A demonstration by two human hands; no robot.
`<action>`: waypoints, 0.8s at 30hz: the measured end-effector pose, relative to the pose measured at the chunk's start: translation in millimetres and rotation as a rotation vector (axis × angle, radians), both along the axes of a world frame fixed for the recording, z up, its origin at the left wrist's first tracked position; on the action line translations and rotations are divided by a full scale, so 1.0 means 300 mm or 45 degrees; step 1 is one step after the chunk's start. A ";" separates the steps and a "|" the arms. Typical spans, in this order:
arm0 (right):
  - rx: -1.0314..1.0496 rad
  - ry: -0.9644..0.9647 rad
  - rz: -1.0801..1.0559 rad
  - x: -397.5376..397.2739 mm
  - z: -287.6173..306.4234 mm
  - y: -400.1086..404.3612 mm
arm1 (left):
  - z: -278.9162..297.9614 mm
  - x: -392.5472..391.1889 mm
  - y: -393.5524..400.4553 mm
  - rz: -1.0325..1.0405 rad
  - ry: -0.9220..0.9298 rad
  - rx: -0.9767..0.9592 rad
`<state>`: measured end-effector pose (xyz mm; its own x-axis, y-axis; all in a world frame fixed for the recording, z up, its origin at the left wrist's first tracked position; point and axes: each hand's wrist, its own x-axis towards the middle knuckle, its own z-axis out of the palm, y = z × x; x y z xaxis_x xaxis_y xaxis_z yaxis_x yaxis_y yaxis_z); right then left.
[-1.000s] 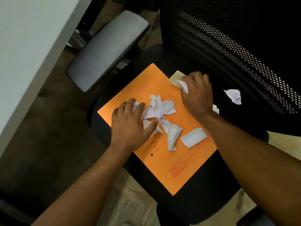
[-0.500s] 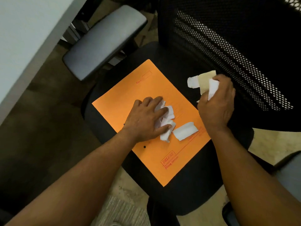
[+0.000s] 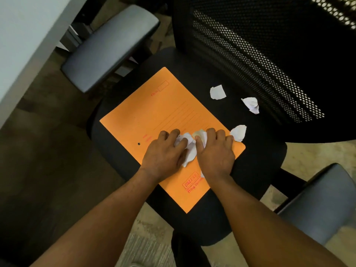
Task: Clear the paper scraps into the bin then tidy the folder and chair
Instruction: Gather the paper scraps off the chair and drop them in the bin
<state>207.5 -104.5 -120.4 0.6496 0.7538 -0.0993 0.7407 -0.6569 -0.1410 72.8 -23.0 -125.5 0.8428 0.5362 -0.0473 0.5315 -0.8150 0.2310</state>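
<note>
Both hands had drawn together since half a second earlier: the right hand (image 3: 215, 157), which had been lifted over the seat's far side clutching scraps, had come down onto the folder beside the left, and three loose scraps now lay on the seat where it had been.

Nearest the camera, two bare forearms reached in from the bottom edge. The left hand (image 3: 163, 154) lay palm-down on the orange folder (image 3: 154, 112), fingers curled and close together over the left side of a bunch of white scraps (image 3: 189, 146). The right hand pressed the same bunch from the other side, its fingers bent and together, thumb against the paper. How much paper sat under the palms could not be told.

The folder lay flat and skewed on the black chair seat (image 3: 260, 160), one corner near the seat's front edge. Beyond the right hand, one scrap (image 3: 238, 132) rested at the folder's right edge, touching or just overlapping it. Farther back, two more scraps (image 3: 217, 92) and (image 3: 251, 105) lay on the bare seat near the mesh backrest (image 3: 269, 54). A grey armrest (image 3: 109, 49) stood to the left, another (image 3: 319, 207) at lower right, and a white desk (image 3: 25, 35) at far left.
</note>
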 end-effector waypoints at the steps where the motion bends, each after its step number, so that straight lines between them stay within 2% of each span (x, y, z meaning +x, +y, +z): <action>1: 0.033 0.013 0.037 0.004 -0.004 0.010 | 0.002 -0.002 -0.005 0.013 0.011 -0.010; 5: 0.188 0.152 0.132 0.013 0.007 0.075 | 0.030 -0.005 -0.008 0.178 -0.058 -0.162; 8: 0.418 0.275 0.014 -0.007 0.063 0.130 | 0.081 -0.022 0.015 0.556 -0.379 -0.340; 10: 0.567 0.375 -0.075 -0.027 0.111 0.166 | 0.116 -0.052 0.041 0.807 -0.580 -0.359; 12: 0.648 0.473 -0.095 -0.069 0.149 0.196 | 0.141 -0.107 0.061 1.026 -0.683 -0.377; 16: 0.669 0.605 0.158 -0.254 0.190 0.223 | 0.184 -0.286 0.052 1.274 -0.801 -0.332; 24: 0.529 0.763 0.642 -0.848 0.157 0.120 | 0.171 -0.851 -0.236 1.656 -0.755 -0.206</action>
